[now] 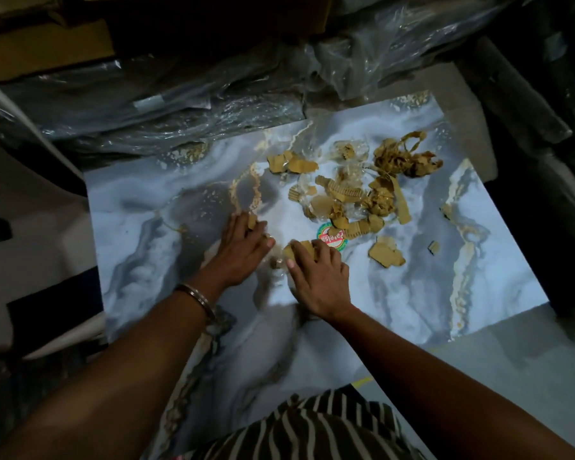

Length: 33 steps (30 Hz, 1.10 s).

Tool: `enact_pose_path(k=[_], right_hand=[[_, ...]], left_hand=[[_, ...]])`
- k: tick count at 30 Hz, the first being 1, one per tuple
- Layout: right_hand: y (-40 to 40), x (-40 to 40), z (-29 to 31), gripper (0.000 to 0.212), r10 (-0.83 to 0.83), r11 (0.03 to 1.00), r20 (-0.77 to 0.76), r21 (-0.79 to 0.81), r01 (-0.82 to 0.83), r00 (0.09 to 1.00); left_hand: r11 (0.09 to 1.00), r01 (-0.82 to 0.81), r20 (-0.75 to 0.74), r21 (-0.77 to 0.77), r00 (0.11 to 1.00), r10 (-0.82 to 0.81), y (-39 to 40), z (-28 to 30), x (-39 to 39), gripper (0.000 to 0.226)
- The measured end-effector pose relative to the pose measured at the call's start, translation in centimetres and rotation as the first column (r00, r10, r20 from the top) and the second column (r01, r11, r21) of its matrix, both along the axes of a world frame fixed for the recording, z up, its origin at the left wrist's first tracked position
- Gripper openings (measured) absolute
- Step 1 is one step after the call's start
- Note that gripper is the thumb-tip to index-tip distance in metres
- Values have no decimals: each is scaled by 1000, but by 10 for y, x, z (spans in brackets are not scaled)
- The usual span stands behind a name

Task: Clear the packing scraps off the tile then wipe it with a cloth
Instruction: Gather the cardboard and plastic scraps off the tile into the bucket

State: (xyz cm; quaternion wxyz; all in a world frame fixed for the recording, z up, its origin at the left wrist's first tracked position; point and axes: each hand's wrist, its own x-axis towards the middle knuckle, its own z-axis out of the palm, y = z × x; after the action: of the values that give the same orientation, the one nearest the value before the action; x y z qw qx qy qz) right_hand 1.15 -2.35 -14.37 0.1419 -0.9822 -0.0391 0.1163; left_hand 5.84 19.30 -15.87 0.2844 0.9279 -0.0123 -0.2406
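Gathering scraps (352, 190) strewn mid-tile (412, 287): left hand (243, 247) pinches small piece, right hand (319, 273) grips cardboard bit. Scraps light, flimsy, crumbly; scoop bunches from edges. Tile glossy, slippery.

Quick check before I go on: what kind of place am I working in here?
Probably a tile storeroom or warehouse: a marbled tile lies flat among torn cardboard scraps, with crumpled plastic wrap and cardboard boxes stacked behind.

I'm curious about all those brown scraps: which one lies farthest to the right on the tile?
The small dark-edged scrap, alone right of the flat torn piece. The other scraps sit nearer the pile or the hands.
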Motion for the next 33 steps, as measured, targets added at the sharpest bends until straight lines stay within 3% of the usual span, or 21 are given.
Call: enact_pose_path(k=[4,7,9,11,13,15,18,22,25,33], right_hand=[[-26,0,8,68,-2,953,-106,302,34,994],[-56,1,18,84,-111,866,-178,466,183,978],[-72,0,28,105,-102,856,-300,460,237,948],[-81,0,32,139,-58,925,-385,326,195,921],[-79,4,30,166,2,972,-408,216,94,913],[-64,8,23,176,37,988,-399,153,27,916],[-32,15,14,182,61,993,-341,117,-22,938],[-8,25,12,177,68,998,-312,36,-60,947],[1,29,12,173,76,996,-295,74,-57,952],[15,39,13,163,141,978,-272,184,-93,952]], left_hand=[[982,-59,33,-178,997,66,-6,21,-24,73],[951,-116,8,-286,992,123,16,34,-15,91],[981,-52,-12,-186,999,51,38,40,-2,124],[992,122,-47,33,992,-120,52,49,11,154],[945,268,-108,189,962,-251,52,53,20,170],[909,331,-181,253,939,-292,37,54,25,177],[891,356,-239,283,926,-294,3,53,20,179],[908,292,-195,301,951,-241,-27,39,9,174],[895,293,-126,336,956,-265,-35,26,8,166],[925,248,-42,289,968,-247,-45,44,5,120]])
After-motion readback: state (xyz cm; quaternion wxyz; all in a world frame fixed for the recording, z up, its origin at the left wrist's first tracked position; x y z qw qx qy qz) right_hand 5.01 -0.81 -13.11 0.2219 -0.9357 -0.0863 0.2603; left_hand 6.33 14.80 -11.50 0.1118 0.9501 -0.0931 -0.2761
